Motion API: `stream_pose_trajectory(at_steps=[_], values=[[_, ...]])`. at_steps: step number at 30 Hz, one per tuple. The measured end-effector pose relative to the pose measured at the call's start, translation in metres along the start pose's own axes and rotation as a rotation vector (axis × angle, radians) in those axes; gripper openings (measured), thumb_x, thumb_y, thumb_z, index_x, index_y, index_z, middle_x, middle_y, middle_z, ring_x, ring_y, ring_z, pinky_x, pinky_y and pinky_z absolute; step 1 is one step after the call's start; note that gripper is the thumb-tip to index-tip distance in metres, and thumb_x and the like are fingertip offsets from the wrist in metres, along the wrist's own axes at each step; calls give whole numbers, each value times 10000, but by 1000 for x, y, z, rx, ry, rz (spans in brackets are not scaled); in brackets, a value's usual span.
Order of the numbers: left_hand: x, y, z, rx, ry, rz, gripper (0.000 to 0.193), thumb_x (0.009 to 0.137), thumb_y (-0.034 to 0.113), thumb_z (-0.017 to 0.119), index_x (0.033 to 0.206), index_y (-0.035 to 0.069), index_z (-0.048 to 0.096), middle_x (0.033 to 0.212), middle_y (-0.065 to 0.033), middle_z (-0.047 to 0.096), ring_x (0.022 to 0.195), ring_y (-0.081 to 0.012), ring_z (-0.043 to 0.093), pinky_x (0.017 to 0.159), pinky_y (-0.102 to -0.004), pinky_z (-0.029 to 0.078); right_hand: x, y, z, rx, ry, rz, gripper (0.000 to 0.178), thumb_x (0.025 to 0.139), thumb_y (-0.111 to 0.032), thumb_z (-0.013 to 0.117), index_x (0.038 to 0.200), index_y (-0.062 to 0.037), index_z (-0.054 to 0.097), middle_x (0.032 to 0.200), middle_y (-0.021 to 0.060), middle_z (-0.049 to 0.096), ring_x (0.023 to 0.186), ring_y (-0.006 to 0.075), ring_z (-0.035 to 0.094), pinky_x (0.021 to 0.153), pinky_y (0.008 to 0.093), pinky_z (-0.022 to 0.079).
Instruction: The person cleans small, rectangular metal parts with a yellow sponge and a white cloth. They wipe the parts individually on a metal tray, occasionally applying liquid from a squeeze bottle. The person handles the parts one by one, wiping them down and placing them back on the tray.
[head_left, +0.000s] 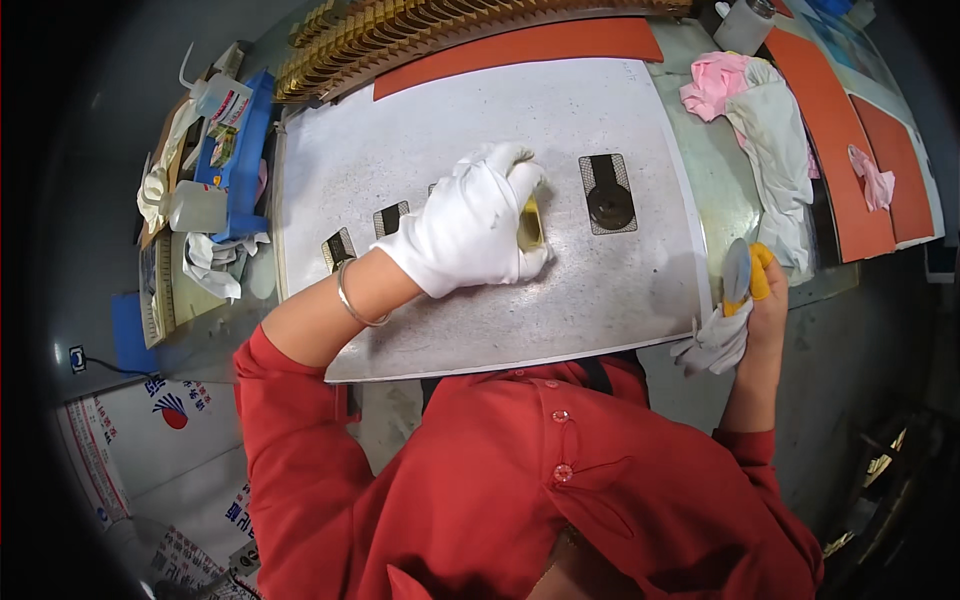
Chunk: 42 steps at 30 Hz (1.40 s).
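My left hand [470, 225], in a white glove, reaches over the white board [450, 340] at its middle. Its fingers are closed round a shiny gold-coloured piece [530, 225], mostly hidden by the glove. To the right of that hand lies a dark keyhole-shaped pattern in a mesh rectangle [608, 195]. Smaller dark mesh patches [391, 219] show left of the glove, partly covered. Off the board's right edge, my right hand [765, 310] is closed on a grey oval flat tool [737, 272]. Yellow covers sit on its fingertips, and a whitish glove [716, 342] shows at that hand.
A row of gold-coloured metal pieces [400, 40] lines the back, behind an orange strip [520, 52]. At left stands a blue tray [245, 170] with bottles [198, 207]. Pink and white cloths [768, 150] and orange sheets [830, 150] lie at right.
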<state>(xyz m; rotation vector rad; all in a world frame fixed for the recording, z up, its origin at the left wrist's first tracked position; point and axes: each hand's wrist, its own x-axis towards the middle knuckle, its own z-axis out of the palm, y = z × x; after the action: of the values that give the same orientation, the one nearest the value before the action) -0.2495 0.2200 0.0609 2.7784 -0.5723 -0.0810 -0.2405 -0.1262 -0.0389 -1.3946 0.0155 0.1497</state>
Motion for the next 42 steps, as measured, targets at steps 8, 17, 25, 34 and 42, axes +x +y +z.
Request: stream_pose_trajectory(at_steps=[8, 17, 25, 34, 42], values=[[-33, -52, 8, -180, 102, -11, 857, 566, 362, 806, 1248, 49, 392, 1284, -178, 407, 1158, -340, 421, 989, -375, 340, -1, -4, 0, -26, -20, -30, 193, 908, -167, 505, 1021, -15, 542, 790, -19, 565, 652, 37, 508, 557, 174, 396], [-65, -69, 2, 89, -32, -167, 999, 549, 327, 775, 1341, 21, 249, 1198, -165, 439, 1151, -326, 419, 1008, -489, 236, -2, -3, 0, 47, -43, 1, 147, 912, -162, 502, 965, -30, 541, 774, -7, 574, 598, 40, 518, 509, 177, 405], [-53, -60, 9, 24, 34, -124, 759, 601, 266, 684, 1277, 93, 387, 1098, -167, 464, 959, -317, 481, 866, -424, 363, -3, -7, 7, 39, 0, -18, 170, 919, -175, 490, 987, -26, 537, 733, 3, 577, 514, 55, 503, 440, 194, 393], [-53, -27, -15, 338, -16, -26, 468, 592, 240, 689, 1003, 87, 525, 1133, -152, 475, 935, -304, 518, 799, -405, 431, -1, -3, 0, 34, -15, -21, 169, 913, -170, 500, 991, -26, 542, 763, 0, 581, 550, 62, 520, 464, 193, 411], [-81, -64, -3, -44, 149, -81, 823, 602, 334, 762, 1267, 48, 372, 1300, -191, 397, 1207, -319, 396, 1032, -420, 278, -2, -9, 6, 25, -53, 18, 177, 912, -181, 502, 984, -24, 542, 746, 4, 573, 560, 61, 518, 460, 189, 388]])
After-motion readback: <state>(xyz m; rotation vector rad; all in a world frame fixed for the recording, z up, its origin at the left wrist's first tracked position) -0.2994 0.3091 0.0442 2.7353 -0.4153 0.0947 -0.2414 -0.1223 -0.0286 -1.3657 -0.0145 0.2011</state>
